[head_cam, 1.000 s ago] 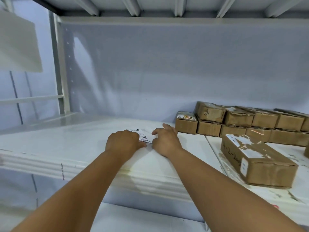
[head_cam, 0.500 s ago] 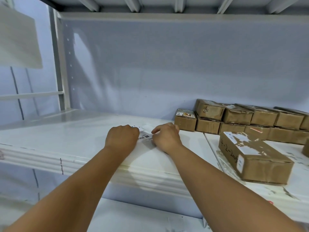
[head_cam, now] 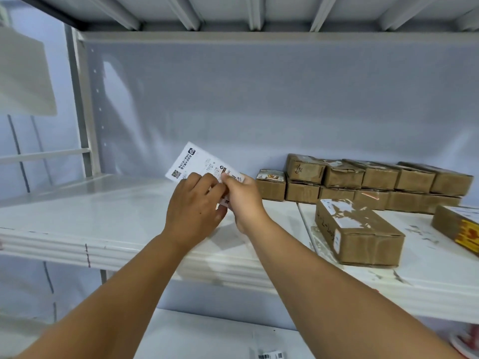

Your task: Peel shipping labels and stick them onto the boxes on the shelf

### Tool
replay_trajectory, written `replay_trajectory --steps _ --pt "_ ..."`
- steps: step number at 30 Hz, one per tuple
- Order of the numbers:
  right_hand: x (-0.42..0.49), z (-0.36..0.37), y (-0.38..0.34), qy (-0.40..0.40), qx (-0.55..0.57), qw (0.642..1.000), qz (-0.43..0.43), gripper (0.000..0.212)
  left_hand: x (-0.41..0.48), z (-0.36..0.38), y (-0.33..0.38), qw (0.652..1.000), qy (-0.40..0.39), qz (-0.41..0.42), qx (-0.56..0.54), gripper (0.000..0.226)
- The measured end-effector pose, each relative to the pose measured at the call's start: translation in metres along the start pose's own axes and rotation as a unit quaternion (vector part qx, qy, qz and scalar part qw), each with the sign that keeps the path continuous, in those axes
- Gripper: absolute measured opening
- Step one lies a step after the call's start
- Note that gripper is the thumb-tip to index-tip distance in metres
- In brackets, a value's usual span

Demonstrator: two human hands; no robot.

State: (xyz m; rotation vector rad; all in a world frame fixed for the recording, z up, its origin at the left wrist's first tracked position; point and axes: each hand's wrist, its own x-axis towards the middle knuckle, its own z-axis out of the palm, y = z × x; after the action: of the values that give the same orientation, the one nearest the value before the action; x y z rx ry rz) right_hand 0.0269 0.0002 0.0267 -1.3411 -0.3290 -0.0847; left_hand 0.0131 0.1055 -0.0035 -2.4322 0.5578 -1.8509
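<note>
A white shipping label (head_cam: 197, 161) with black print and a QR code is held up above the white shelf (head_cam: 108, 216), tilted up to the left. My left hand (head_cam: 194, 206) grips its lower edge. My right hand (head_cam: 242, 195) pinches the right end between thumb and fingers. The lower part of the label is hidden behind both hands. Brown cardboard boxes (head_cam: 375, 177) are stacked in two rows at the back right of the shelf. A larger brown box (head_cam: 359, 233) with torn white label scraps lies nearer the front.
Another brown box (head_cam: 458, 226) with a yellow and red side sits at the far right edge. A small barcode label (head_cam: 269, 354) lies on the lower shelf. The shelf's upright post (head_cam: 85, 104) stands at the left, with the upper shelf's ribs overhead.
The label lay flat on the shelf under both hands. Both hands have lifted it off the shelf and now hold it up in the air.
</note>
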Motion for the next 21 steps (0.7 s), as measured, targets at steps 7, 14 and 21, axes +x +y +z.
replay_trajectory --steps 7,14,21 --pt "-0.012 -0.043 -0.044 0.090 -0.084 0.990 -0.067 0.027 0.029 -0.017 0.040 0.852 0.045 -0.420 -0.310 0.034" --pt "-0.032 -0.093 -0.092 0.087 -0.220 0.963 -0.132 0.033 0.076 -0.031 0.069 0.592 0.020 -0.582 -0.557 0.031" --pt "-0.044 -0.146 -0.113 0.199 -0.129 0.968 -0.086 0.021 0.097 -0.031 0.113 0.596 0.033 -0.574 -0.561 0.022"
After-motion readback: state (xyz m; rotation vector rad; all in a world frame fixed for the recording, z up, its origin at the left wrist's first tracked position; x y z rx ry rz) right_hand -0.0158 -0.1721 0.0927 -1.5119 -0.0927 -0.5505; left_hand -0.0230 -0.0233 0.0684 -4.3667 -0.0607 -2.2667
